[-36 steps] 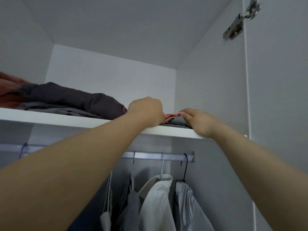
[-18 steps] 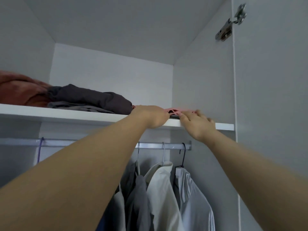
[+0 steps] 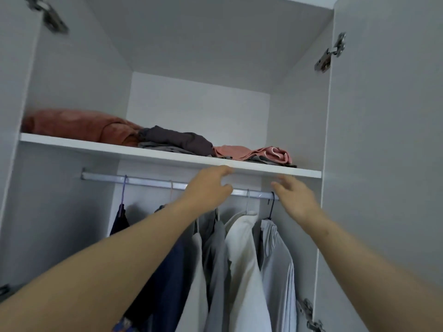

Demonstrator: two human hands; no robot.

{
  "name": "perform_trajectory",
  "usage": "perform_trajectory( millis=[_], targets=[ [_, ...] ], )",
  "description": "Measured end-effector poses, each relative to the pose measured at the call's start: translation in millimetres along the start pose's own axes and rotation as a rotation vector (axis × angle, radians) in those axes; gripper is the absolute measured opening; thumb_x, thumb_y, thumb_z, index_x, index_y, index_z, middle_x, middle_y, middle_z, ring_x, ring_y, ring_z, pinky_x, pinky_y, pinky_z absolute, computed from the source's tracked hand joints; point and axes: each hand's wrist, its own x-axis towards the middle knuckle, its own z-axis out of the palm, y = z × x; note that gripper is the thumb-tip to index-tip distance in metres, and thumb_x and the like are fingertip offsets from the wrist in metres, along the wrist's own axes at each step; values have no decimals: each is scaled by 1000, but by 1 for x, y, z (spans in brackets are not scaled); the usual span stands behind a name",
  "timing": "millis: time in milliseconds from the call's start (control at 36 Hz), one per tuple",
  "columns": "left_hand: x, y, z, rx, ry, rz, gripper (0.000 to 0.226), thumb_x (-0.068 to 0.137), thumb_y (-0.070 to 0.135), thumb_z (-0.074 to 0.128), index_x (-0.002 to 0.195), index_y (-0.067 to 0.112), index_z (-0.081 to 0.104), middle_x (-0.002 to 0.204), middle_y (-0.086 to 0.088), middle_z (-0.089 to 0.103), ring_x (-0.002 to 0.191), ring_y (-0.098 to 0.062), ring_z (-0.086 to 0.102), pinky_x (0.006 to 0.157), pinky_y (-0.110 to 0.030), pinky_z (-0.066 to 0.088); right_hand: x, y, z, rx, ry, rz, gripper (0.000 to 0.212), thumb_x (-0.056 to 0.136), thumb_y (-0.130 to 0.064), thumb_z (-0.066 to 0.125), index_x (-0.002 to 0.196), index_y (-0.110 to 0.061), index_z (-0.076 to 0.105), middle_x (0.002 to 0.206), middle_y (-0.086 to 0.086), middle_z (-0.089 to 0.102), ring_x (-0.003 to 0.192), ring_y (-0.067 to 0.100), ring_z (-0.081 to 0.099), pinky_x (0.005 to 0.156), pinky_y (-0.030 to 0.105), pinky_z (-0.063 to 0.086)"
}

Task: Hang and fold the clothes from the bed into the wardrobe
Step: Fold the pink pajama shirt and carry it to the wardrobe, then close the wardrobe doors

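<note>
A folded pink garment (image 3: 254, 153) lies at the right end of the wardrobe's top shelf (image 3: 148, 153), over a thin grey piece. Beside it sit a folded dark grey garment (image 3: 177, 141) and a rust-orange bundle (image 3: 79, 124). My left hand (image 3: 208, 188) and my right hand (image 3: 297, 200) hover just below the shelf's front edge, fingers loose and holding nothing. Neither hand touches the pink garment. Under the shelf a metal rail (image 3: 153, 183) carries hung clothes: navy (image 3: 165, 279), grey (image 3: 217, 259), cream (image 3: 242, 259) and light grey (image 3: 279, 264) pieces.
Both wardrobe doors stand open, the right door (image 3: 383, 164) close to my right arm. Metal hinges (image 3: 329, 56) show on the right side wall and another hinge (image 3: 50, 16) at the upper left. A purple hanger (image 3: 123, 190) hangs at the rail's left.
Both hands have let go of the pink garment and drawn back below the shelf edge. My view has pulled back, so the whole shelf and both doors now show.
</note>
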Motion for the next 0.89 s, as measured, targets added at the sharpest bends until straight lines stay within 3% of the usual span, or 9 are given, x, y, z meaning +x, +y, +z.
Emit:
perform_trajectory(
  millis=[111, 306, 417, 528, 611, 667, 778, 889],
  targets=[
    [-41, 7, -18, -43, 18, -46, 37, 92, 15, 50, 130, 17, 52, 132, 1, 54, 118, -14, 50, 98, -25, 36, -31, -21, 2, 52, -36, -35, 26, 95, -22, 47, 113, -11, 62, 117, 6, 62, 99, 16, 51, 86, 23, 35],
    [-106, 11, -67, 5, 142, -176, 28, 90, 17, 51, 115, 23, 60, 104, 7, 63, 94, -15, 59, 88, -29, 47, -78, -73, 31, 227, -172, -133, 18, 95, -23, 51, 99, -15, 66, 97, -1, 62, 91, 15, 54, 81, 25, 41],
    [-141, 4, -102, 39, 250, -236, 24, 91, 17, 51, 112, 23, 62, 89, 14, 59, 85, -12, 60, 84, -26, 47, -100, -98, 50, 333, -239, -176, 15, 94, -21, 51, 87, -15, 64, 87, -3, 61, 82, 11, 53, 64, 22, 39],
    [-172, -9, -131, 116, 361, -291, 22, 90, 16, 53, 109, 23, 64, 85, 17, 59, 80, -10, 59, 79, -21, 43, -119, -122, 69, 394, -310, -196, 18, 93, -21, 51, 82, -18, 64, 82, -5, 61, 77, 11, 53, 70, 24, 42],
    [-192, -17, -149, 173, 419, -318, 21, 90, 14, 55, 107, 21, 66, 84, 15, 60, 82, -14, 61, 80, -21, 44, -133, -138, 86, 439, -359, -202, 20, 93, -21, 50, 84, -11, 65, 86, 5, 65, 88, 23, 58, 82, 33, 45],
    [-206, -23, -164, 200, 435, -331, 21, 90, 12, 55, 107, 18, 66, 86, 12, 60, 81, -16, 61, 81, -21, 44, -141, -150, 97, 497, -393, -205, 20, 93, -21, 50, 89, -9, 66, 94, 9, 67, 94, 25, 59, 80, 30, 44],
    [-238, -33, -197, 322, 520, -349, 20, 89, 11, 54, 104, 17, 67, 89, 9, 64, 80, -12, 58, 74, -15, 37, -159, -180, 123, 610, -466, -225, 16, 93, -21, 51, 82, -24, 63, 84, -12, 61, 79, 5, 54, 65, 17, 40],
    [-271, -55, -229, 479, 602, -390, 23, 90, 13, 49, 100, 15, 69, 102, 7, 66, 98, -17, 59, 78, -19, 36, -177, -208, 151, 669, -552, -250, 13, 95, -21, 50, 90, -23, 62, 83, -19, 56, 77, -4, 49, 66, 13, 38]
  ],
)
